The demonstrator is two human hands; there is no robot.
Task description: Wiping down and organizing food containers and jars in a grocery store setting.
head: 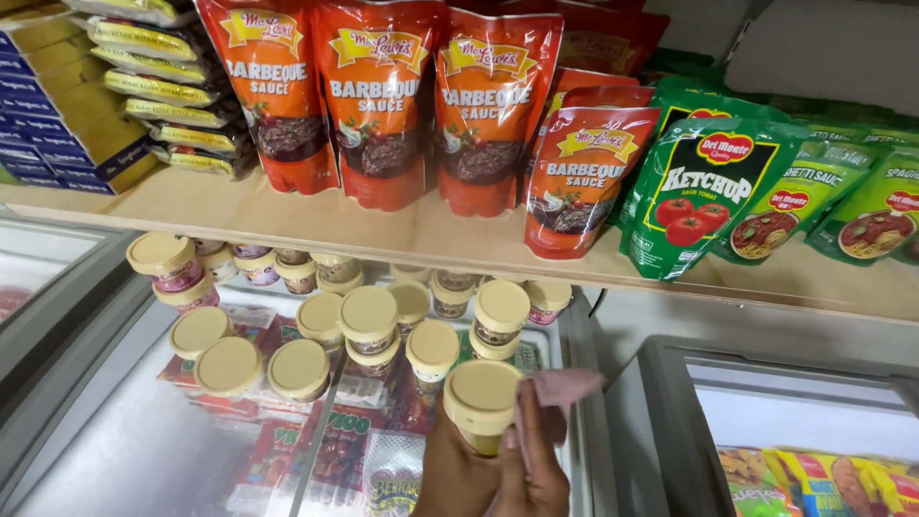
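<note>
Gripping a small jar (481, 402) with a cream screw lid, one hand (458, 471) wraps its lower body while the other hand (529, 471) presses a pink cloth (558, 393) against its side; which hand is which I cannot tell. It looks light, rigid, probably smooth and slippery, best held around the body. Matching jars (369, 321) crowd the glass freezer lid (144, 440) beneath a wooden shelf (383, 230) of sauce pouches (375, 96).

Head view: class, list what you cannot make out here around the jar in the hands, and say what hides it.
- Jar: its lower body and label, covered by the hands.
- Hands: wrists and arms cut off by the bottom edge; which hand is which is unclear.
- Pink cloth: most of it is tucked behind the fingers.
- Packets in the freezer: blurred under the glass lid.
- Back-row jars: shadowed beneath the wooden shelf.
</note>
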